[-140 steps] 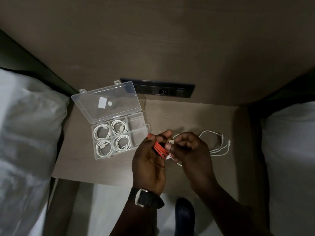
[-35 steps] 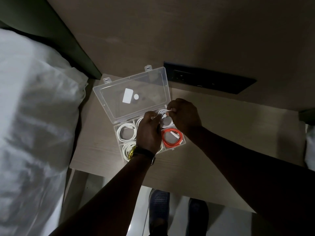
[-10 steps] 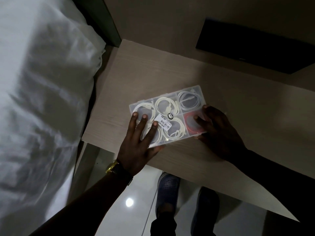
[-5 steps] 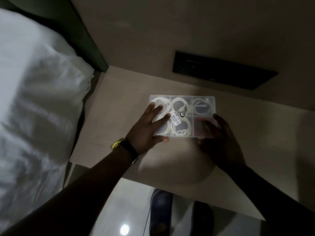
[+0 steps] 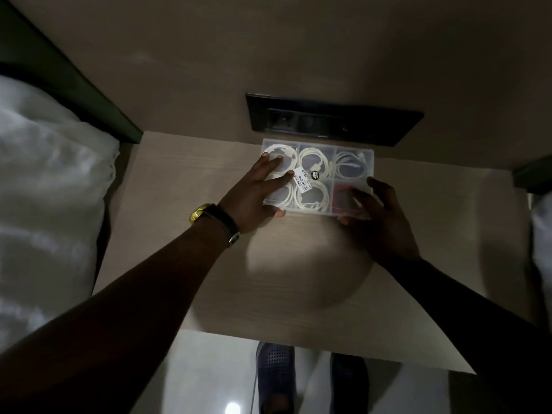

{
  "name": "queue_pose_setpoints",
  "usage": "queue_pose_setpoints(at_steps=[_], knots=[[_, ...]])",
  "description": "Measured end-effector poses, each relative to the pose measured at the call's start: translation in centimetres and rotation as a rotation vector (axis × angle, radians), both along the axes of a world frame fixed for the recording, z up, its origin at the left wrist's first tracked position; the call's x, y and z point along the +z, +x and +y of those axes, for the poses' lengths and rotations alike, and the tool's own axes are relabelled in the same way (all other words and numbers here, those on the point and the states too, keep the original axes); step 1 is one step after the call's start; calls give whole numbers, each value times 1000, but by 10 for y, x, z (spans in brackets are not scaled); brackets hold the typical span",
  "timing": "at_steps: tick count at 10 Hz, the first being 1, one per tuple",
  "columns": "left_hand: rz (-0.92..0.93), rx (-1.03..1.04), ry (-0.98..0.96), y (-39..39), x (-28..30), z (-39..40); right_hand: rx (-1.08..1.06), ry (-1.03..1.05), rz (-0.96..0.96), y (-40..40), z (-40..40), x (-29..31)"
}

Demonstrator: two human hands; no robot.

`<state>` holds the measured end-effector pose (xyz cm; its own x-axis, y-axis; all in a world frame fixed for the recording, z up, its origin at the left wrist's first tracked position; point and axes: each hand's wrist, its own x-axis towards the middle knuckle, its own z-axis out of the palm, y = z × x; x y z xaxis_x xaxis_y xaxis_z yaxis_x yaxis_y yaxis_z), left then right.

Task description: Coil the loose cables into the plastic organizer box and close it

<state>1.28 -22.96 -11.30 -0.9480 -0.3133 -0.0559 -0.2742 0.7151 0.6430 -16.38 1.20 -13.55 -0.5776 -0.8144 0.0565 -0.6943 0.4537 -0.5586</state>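
Note:
The clear plastic organizer box [image 5: 354, 150] lies shut at the back of the bedside table [image 5: 185, 234], close to the wall. Through its lid I see coiled white cables [image 5: 313, 162] in several compartments and a red cable [image 5: 343, 195] in the front right one. A barcode sticker sits on the lid. My left hand [image 5: 257, 192] lies on the box's left part, fingers spread on the lid and thumb at the front edge. My right hand [image 5: 379, 222] grips the front right corner, fingers over the red cable's compartment.
A black socket panel [image 5: 328, 121] is set in the wall just behind the box. White pillows lie at the left [image 5: 44, 204] and at the right edge [image 5: 542, 234]. Below the table's front edge are my shoes [image 5: 274, 377] on a pale floor.
The lid, open 3.5 s ago, is down. Over the last second the box has slid back toward the wall, squared to it, with both hands still on it.

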Motion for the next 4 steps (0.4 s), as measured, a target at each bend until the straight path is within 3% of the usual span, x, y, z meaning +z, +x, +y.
queue_pose_setpoints(at_steps=[2, 3, 4], knots=[[-64, 13, 71, -1, 5, -2, -2, 21, 1, -1, -2, 5], [-118, -2, 15, 0, 13, -3, 6, 113, -16, -3, -9, 18], [-282, -72, -176, -5, 39, 5, 55, 225, -20, -1, -9, 44]])
